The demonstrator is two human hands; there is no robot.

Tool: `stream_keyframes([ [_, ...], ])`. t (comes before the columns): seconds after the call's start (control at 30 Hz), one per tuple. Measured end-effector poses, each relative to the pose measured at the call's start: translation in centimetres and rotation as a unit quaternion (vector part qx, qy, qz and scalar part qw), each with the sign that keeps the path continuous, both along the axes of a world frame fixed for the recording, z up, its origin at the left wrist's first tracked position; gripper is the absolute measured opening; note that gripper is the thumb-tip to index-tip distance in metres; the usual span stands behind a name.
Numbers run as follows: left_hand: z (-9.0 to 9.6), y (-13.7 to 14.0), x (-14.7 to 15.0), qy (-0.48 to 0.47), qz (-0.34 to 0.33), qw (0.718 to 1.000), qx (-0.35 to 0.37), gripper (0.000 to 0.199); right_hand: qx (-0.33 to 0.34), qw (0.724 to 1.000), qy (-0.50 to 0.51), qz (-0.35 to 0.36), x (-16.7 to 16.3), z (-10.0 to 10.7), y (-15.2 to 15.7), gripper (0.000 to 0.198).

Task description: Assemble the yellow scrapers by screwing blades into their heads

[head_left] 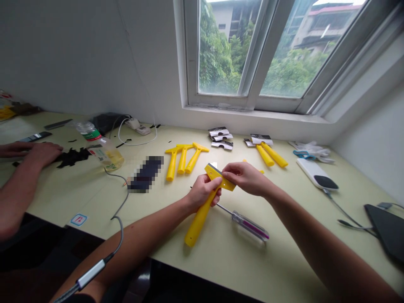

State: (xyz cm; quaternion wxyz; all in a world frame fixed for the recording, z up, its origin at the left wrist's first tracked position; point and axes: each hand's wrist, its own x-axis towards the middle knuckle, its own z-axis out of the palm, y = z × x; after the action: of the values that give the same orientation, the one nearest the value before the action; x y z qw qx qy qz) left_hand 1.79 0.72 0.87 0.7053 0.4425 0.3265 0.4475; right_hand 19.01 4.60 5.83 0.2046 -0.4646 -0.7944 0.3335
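A yellow scraper [199,221] is held over the table, its handle slanting down toward the front edge. My left hand [202,191] wraps round its neck, with the thumb pressed on the wide head. At the head's right end, the fingers of my right hand [244,177] pinch the upper edge, where a thin grey strip runs along it. Whether they grip a separate blade there is hidden. Just below my hands, a screwdriver [249,225] with a clear and purple handle lies on the table. Behind my left hand rest three more yellow scrapers [183,160].
Black-and-white card sleeves [221,139] lie below the window, near two sleeved scrapers [272,155]. White gloves [315,150], a white power bank [315,173] and a dark phone [386,233] are rightward. A bottle [109,156] and another person's hand [44,153] are leftward.
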Motion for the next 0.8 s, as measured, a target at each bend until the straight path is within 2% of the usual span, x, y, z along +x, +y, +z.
stream_keyframes([
  [0.23,0.3,0.1,0.0,0.014,0.002,1.000,0.008,0.030,0.020,0.999,-0.021,-0.017,-0.3,0.2,-0.1,0.023],
  [0.3,0.7,0.6,-0.6,0.016,0.013,1.000,0.007,0.030,0.044,0.999,-0.009,-0.028,-0.1,0.2,0.2,0.025],
  [0.43,1.7,2.5,-2.6,-0.004,0.122,0.992,0.005,0.031,0.131,0.988,-0.029,-0.082,1.0,-0.6,1.6,0.025],
  [0.53,2.0,3.6,-3.6,-0.028,0.182,0.983,-0.008,0.033,0.140,0.979,-0.144,-0.047,2.0,-2.2,2.9,0.021],
  [0.63,1.9,3.5,-3.3,-0.030,0.177,0.983,-0.031,0.034,0.144,0.962,-0.229,-0.027,2.3,-3.8,3.6,0.022],
  [0.8,1.4,2.4,-2.1,-0.018,0.138,0.990,-0.037,0.034,0.155,0.953,-0.255,-0.054,1.8,-5.0,3.6,0.020],
])
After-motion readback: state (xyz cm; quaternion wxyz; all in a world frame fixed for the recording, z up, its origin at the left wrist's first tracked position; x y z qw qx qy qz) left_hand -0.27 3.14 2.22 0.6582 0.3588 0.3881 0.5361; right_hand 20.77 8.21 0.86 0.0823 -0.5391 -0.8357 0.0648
